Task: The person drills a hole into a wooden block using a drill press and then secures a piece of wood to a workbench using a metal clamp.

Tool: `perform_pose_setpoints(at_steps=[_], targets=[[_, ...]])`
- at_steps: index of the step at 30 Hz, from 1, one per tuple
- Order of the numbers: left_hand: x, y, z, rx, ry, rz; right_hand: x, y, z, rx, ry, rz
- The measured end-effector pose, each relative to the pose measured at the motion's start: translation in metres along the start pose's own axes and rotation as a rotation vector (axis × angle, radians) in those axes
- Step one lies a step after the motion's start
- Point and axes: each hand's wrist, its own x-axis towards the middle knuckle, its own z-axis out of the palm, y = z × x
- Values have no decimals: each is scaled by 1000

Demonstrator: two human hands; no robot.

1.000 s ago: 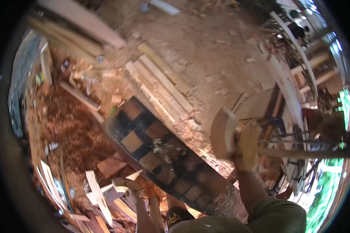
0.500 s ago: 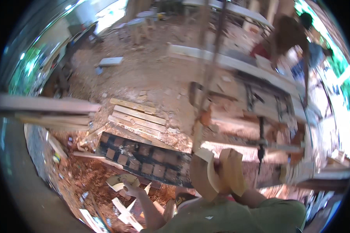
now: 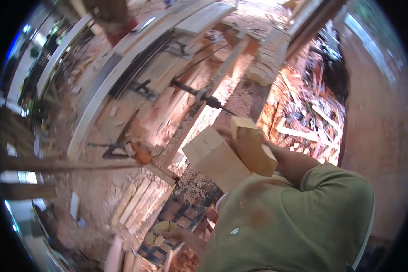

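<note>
My right hand (image 3: 272, 148) is wrapped round two thick cut wooden pieces held up against my chest, and they hide most of its fingers. One is a broad pale wooden piece (image 3: 216, 158), tilted to the left. The other is a yellower wooden piece (image 3: 254, 147) with angled faces, right beside it. Lower down, my left hand (image 3: 171, 233) grips a small curved piece of wood (image 3: 158, 230) above the dark bench top with square blocks.
A drill (image 3: 208, 98) lies on the workbench ahead, with clamps (image 3: 143, 90) beyond it. Stacked curved pieces (image 3: 265, 63) sit at the bench's far end. Wood scraps (image 3: 313, 122) litter the ground at right. Several planks (image 3: 136, 201) lie left of the bench, near a wooden post (image 3: 72, 164).
My view has swung to the right, bringing the drill and the scrap pile nearer the middle. Both hands keep their wooden pieces; the right hand's pieces now show flatter faces.
</note>
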Motion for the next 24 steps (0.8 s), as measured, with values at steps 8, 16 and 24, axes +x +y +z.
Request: perform_pose_setpoints(at_steps=[8,16,24], targets=[[-150,57,108,26,-907,64,7,39,51,1049,-473,-12],[-243,32,195,-120,-1201,-140,31,42,-122,1179,-471,130],[-375,-220,328,266,-1552,-321,51,17,-361,580,-99,197]])
